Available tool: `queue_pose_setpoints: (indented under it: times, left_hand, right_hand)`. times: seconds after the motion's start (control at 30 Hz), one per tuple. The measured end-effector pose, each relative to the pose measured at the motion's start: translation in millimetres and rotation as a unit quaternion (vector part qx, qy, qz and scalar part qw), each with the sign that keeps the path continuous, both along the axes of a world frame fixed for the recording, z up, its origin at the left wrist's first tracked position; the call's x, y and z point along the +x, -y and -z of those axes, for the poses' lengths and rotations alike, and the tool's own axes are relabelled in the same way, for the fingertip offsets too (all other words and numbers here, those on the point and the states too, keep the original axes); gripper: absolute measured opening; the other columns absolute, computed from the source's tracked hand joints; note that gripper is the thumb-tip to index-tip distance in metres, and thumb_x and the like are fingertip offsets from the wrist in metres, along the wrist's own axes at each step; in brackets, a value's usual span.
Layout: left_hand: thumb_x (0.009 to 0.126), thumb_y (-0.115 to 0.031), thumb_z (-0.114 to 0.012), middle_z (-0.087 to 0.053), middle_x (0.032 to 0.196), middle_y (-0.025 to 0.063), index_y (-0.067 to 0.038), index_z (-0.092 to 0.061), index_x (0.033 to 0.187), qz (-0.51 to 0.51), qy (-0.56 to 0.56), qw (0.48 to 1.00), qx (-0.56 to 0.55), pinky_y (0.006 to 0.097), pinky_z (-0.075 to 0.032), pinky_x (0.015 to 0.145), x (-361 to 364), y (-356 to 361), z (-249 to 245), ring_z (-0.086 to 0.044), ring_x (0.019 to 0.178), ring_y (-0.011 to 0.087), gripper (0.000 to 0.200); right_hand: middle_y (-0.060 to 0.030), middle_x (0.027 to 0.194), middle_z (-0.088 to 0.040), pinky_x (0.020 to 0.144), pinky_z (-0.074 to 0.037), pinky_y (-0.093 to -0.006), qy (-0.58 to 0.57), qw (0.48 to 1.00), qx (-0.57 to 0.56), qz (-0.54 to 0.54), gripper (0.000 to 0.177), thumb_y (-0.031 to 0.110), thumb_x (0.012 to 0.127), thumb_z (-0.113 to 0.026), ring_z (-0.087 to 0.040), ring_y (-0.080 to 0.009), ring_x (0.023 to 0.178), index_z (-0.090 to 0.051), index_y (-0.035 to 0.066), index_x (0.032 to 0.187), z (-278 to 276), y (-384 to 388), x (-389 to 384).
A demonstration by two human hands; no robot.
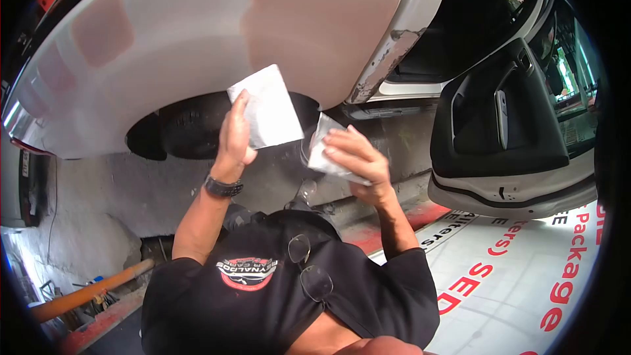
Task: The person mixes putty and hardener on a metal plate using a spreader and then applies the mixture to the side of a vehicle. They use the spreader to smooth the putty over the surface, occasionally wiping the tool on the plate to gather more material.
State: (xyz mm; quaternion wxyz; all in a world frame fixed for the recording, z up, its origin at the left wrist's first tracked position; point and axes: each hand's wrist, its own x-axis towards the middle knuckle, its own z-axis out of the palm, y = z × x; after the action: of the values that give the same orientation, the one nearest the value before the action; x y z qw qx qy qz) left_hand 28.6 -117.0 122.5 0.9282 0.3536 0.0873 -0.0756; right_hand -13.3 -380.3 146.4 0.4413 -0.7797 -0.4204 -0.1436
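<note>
My left hand (234, 137), with a dark watch on its wrist, grips the left edge of a white, roughly square sheet (271, 108), thumb and fingers closed on it. The sheet looks like stiff paper and is held flat in front of the wheel arch. To the right, my right hand (360, 158) is closed over a smaller white folded piece (323, 151) with a greyish edge. Its fingers lie across the top, slightly blurred. A gap separates the two pieces. Beyond both hands is a light-coloured car body panel (197, 33) with dull brownish patches (309, 20).
The car door (506, 112) stands open at the right, and chipped paint (388, 62) marks the sill edge beside it. Below lies a white banner (513, 269) with red lettering. An orange pole (95, 289) runs along the lower left. A tyre (190, 125) sits in the arch.
</note>
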Motion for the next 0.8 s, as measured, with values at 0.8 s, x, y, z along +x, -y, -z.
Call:
queue_pose_setpoints:
  times: [0.8]
  left_hand:
    - [0.108,-0.035,-0.045,-0.069,0.111,0.0103,0.01,-0.063,0.118,-0.094,0.135,0.969,0.185,0.0272,-0.053,0.084,-4,33,-2,-0.064,0.098,0.011,0.05]
  right_hand:
    - [-0.0138,0.143,-0.052,0.109,-0.029,-0.0659,0.224,0.918,-0.267,0.19,0.049,0.02,0.088,-0.056,-0.048,-0.0383,0.133,-0.06,0.018,0.137,-18,-14,12]
